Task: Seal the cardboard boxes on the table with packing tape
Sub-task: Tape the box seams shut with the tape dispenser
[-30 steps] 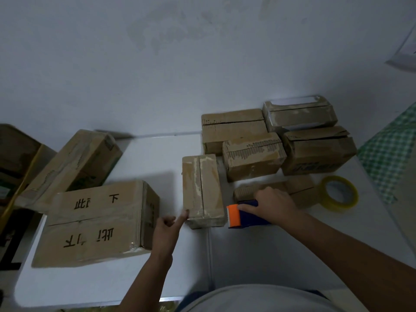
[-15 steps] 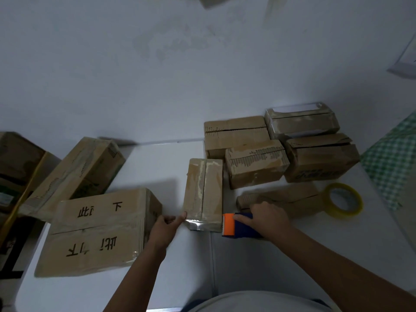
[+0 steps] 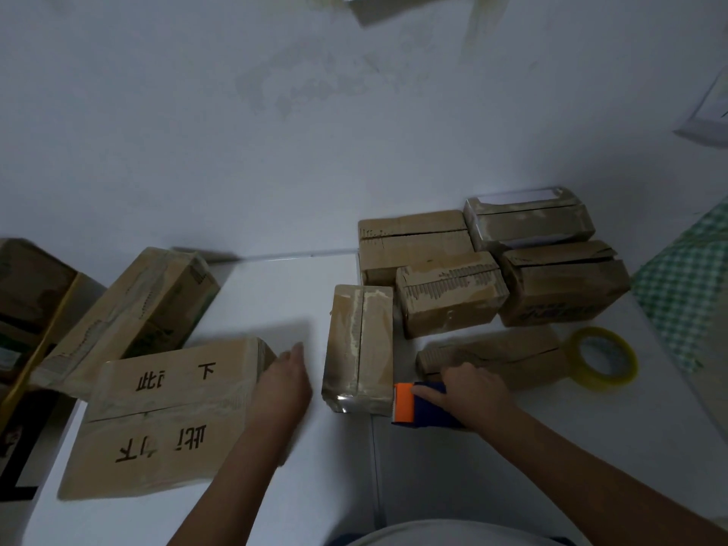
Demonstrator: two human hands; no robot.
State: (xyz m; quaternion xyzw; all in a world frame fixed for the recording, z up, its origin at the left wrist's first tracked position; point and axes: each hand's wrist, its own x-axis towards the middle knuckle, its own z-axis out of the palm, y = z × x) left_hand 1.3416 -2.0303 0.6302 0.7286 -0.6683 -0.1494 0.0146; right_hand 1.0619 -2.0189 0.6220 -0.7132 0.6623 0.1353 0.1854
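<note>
A narrow cardboard box (image 3: 360, 344) lies lengthwise in the middle of the white table (image 3: 275, 293), with shiny tape across its near end. My right hand (image 3: 468, 392) grips a blue and orange tape dispenser (image 3: 417, 403) whose orange head touches the box's near right corner. To the left of the box, apart from it, my left hand (image 3: 281, 384) is blurred, fingers straight, beside a large box with black characters (image 3: 165, 415).
Several small cardboard boxes (image 3: 449, 293) are stacked at the back right, a flat one (image 3: 496, 356) lying before them. A yellowish tape roll (image 3: 600, 358) lies at the right. A tilted box (image 3: 130, 313) leans at the left. A green checked cloth (image 3: 685, 285) borders the right edge.
My left hand has let go of the box's near left corner and moved left and away toward the large box. The dispenser stays at the near right corner.
</note>
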